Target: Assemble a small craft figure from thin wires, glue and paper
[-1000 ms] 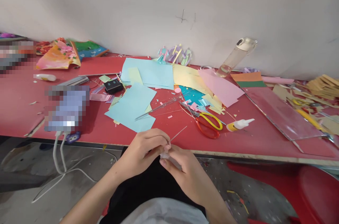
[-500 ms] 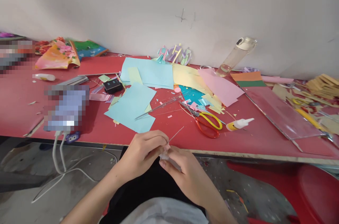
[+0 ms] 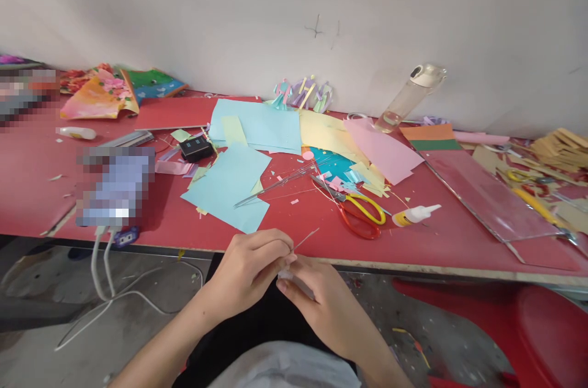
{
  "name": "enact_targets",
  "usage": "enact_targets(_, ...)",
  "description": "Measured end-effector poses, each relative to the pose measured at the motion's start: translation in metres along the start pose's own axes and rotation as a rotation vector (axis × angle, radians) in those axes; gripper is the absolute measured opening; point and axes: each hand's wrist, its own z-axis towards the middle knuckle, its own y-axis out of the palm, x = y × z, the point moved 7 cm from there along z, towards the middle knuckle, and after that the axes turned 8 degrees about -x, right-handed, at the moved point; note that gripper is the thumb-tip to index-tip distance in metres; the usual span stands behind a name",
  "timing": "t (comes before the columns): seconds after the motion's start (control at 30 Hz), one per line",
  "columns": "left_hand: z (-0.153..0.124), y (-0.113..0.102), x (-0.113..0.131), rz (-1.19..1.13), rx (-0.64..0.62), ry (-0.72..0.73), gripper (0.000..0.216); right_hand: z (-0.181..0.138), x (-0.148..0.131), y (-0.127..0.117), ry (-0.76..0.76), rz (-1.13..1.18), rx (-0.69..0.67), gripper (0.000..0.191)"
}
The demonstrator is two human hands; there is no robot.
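Just over the table's front edge, my left hand (image 3: 257,265) and my right hand (image 3: 319,287) meet with their fingertips close together. A thin wire (image 3: 307,241) sticks out to the upper right from the pinch of my left hand. Between the fingers of my right hand is a small whitish piece (image 3: 285,273), mostly covered, so its kind is unclear. Ahead of my hands lie a bundle of thin wires (image 3: 280,181) and scissors (image 3: 362,213) with one yellow and one red handle. A small glue bottle (image 3: 416,215) rests to their right.
Blue paper (image 3: 229,186), yellow paper (image 3: 328,131) and pink paper (image 3: 381,149) spread over the red table (image 3: 285,223). Small paper figures (image 3: 303,94) lean on the wall. A water bottle (image 3: 404,100) tilts behind. Cables (image 3: 103,265) hang at left; a red stool (image 3: 551,327) stands right.
My hands have dipped very slightly, and the wire's free end sits a little lower. Both hands keep their pinch; everything on the table is unmoved.
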Motion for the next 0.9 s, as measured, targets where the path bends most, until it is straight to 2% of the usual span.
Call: enact_targets(0.9, -0.0008, 0.0034, 0.0016, -0.017, 0.008, -0.007, 0.019, -0.0013, 0.0081, 0.0083, 0.038, 0.070, -0.068, 0.016)
